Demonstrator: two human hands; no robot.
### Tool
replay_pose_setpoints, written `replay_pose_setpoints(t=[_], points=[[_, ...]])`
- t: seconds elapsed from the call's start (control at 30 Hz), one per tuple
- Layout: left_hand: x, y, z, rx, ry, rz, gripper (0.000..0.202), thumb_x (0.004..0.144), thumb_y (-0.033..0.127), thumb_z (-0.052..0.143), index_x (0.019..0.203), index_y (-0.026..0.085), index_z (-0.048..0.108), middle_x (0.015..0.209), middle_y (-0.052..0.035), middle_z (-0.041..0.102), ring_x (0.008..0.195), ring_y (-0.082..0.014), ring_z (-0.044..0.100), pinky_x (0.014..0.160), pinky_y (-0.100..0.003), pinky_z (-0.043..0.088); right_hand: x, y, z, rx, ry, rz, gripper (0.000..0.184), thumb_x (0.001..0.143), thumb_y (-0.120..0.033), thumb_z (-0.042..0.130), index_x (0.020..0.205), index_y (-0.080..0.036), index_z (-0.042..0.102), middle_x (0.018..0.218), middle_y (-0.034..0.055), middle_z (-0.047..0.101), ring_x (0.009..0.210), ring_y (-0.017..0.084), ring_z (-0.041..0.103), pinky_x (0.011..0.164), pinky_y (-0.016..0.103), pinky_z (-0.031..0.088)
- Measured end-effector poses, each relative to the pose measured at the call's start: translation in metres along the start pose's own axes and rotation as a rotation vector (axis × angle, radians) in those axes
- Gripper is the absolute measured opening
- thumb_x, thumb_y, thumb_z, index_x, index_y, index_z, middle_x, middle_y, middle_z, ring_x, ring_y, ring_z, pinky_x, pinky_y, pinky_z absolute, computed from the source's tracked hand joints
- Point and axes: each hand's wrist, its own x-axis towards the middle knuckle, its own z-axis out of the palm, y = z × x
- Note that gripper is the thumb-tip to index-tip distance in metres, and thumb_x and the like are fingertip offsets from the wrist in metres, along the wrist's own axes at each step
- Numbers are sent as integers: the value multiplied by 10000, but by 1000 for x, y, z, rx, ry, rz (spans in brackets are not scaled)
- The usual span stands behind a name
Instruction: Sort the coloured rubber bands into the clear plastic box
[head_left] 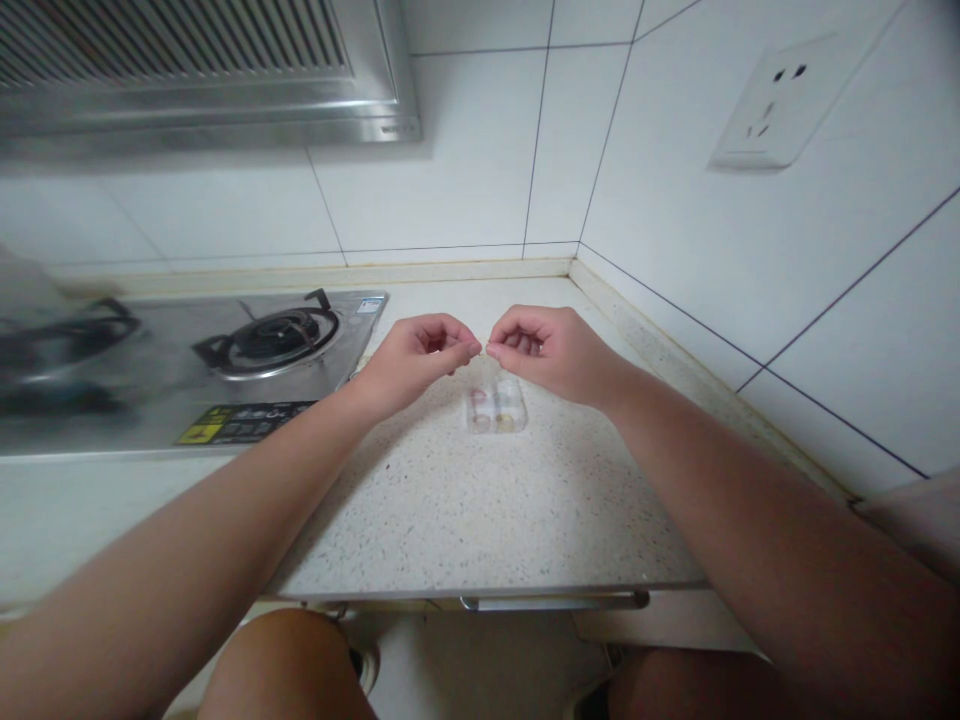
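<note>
My left hand and my right hand meet above the speckled countertop. Both are pinched, fingertips almost touching each other. Between them they hold the top of a small clear plastic bag. The bag hangs down to the counter and has a few small round items in its bottom, reddish and gold-coloured. What those items are I cannot make out.
A steel gas stove with two burners lies to the left, a range hood above it. White tiled walls close the back and right, with a socket on the right wall. A drawer handle shows under the counter's front edge.
</note>
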Motion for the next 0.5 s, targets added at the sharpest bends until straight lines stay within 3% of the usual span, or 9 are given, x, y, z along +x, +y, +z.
replay_pose_setpoints(t=[0.5], points=[[-1, 1, 0, 22, -30, 26, 188, 820, 316, 739, 811, 137, 683, 678, 0, 628, 553, -69, 502, 509, -190, 405, 0, 0, 0, -17, 15, -1, 148, 869, -296, 693, 852, -149, 690, 686, -2, 607, 590, 96, 494, 529, 235, 388]])
